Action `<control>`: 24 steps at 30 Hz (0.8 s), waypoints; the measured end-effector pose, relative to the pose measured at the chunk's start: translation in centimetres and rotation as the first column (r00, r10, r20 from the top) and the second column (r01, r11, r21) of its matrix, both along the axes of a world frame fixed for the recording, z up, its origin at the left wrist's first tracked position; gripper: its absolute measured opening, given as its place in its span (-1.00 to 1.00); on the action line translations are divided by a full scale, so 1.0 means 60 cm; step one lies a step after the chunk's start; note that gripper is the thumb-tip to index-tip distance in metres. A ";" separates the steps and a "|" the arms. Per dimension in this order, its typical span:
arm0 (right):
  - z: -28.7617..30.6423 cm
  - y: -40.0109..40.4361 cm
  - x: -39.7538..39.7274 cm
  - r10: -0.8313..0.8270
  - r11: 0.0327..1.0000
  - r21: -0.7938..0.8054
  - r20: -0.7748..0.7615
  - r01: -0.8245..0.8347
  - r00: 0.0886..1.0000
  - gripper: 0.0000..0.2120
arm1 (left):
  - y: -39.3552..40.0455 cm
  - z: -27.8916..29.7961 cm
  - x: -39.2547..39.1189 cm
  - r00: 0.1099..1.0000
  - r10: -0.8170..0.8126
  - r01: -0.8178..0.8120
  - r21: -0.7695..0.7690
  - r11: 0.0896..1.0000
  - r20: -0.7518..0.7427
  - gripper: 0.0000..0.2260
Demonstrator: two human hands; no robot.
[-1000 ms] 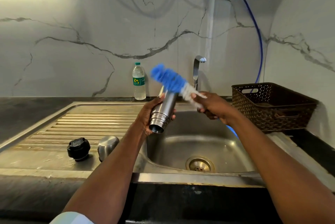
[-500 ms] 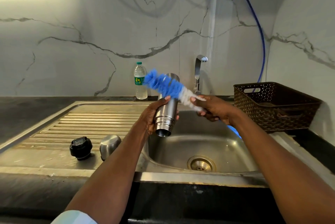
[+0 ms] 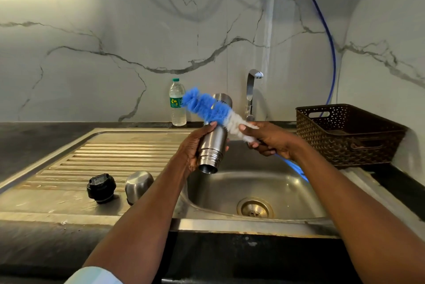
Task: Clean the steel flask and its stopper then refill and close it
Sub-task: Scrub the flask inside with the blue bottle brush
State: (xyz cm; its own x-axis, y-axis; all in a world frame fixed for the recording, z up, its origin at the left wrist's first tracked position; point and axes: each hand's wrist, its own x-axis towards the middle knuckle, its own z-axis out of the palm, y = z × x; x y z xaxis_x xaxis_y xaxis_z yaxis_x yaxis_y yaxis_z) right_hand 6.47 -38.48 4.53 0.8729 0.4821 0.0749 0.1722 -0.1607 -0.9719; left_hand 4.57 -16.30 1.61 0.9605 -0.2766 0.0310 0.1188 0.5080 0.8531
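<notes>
My left hand (image 3: 195, 145) grips the steel flask (image 3: 212, 145) over the sink basin (image 3: 271, 189), its open threaded mouth tilted down toward me. My right hand (image 3: 269, 137) grips a bottle brush (image 3: 209, 109) by its handle; the blue and white bristles lie across the outside of the flask's upper body. The black stopper (image 3: 101, 188) and the steel cap (image 3: 138, 186) rest on the drainboard (image 3: 96, 157) at the left.
A plastic water bottle (image 3: 177, 104) stands against the wall behind the drainboard. The tap (image 3: 251, 90) rises behind the basin, with no water visible. A brown perforated basket (image 3: 345, 134) sits on the counter at the right. The drain (image 3: 255, 209) lies in the basin's floor.
The brush has slid lower and leftward across the flask's outside. The flask now stands more upright, with its base showing behind the bristles.
</notes>
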 end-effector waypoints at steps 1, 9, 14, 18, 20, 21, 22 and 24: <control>0.001 -0.002 0.005 -0.085 0.996 0.016 0.026 0.084 0.996 -0.63 | 0.000 0.000 0.001 1.000 -0.018 0.019 -0.065 0.998 0.007 -0.23; 0.008 0.008 -0.003 -0.148 0.985 -0.073 0.118 0.158 0.982 -0.70 | 0.008 0.003 0.001 0.997 -0.081 0.079 -0.096 0.992 -0.015 -0.50; 0.003 0.003 -0.015 0.059 0.998 -0.013 -0.040 -0.059 0.997 -0.75 | 0.005 0.003 0.000 1.000 -0.016 0.016 -0.123 0.992 0.002 -0.57; 0.004 0.007 -0.010 -0.271 0.961 -0.022 0.098 0.275 0.958 -0.70 | 0.000 0.006 0.005 1.000 0.010 -0.010 -0.166 0.986 -0.003 -0.43; 0.000 0.014 -0.016 -0.262 0.964 -0.018 0.099 0.265 0.960 -0.69 | -0.003 0.005 0.008 1.000 0.010 -0.013 -0.178 0.984 -0.013 -0.48; -0.001 0.014 -0.021 -0.144 0.989 -0.027 0.053 0.145 0.988 -0.71 | -0.005 0.004 0.007 1.000 0.016 -0.019 -0.186 0.982 -0.019 -0.54; 0.000 0.012 -0.029 -0.020 0.999 -0.049 0.020 0.021 1.000 -0.75 | -0.004 0.001 0.009 0.999 0.034 -0.038 -0.189 0.981 -0.028 -0.60; 0.009 0.010 -0.039 -0.001 0.990 -0.142 0.070 0.011 0.998 -0.81 | 0.000 -0.005 0.014 0.998 0.053 -0.060 -0.179 0.982 -0.042 -0.60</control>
State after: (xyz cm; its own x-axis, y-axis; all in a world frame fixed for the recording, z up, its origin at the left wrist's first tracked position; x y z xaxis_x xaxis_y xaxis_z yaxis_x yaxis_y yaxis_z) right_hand 4.13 -37.86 5.09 0.8709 0.4869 0.0661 0.2367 -0.2978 -0.9248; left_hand 5.40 -16.31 1.33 0.9758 -0.2151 0.0393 0.1155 0.6593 0.7429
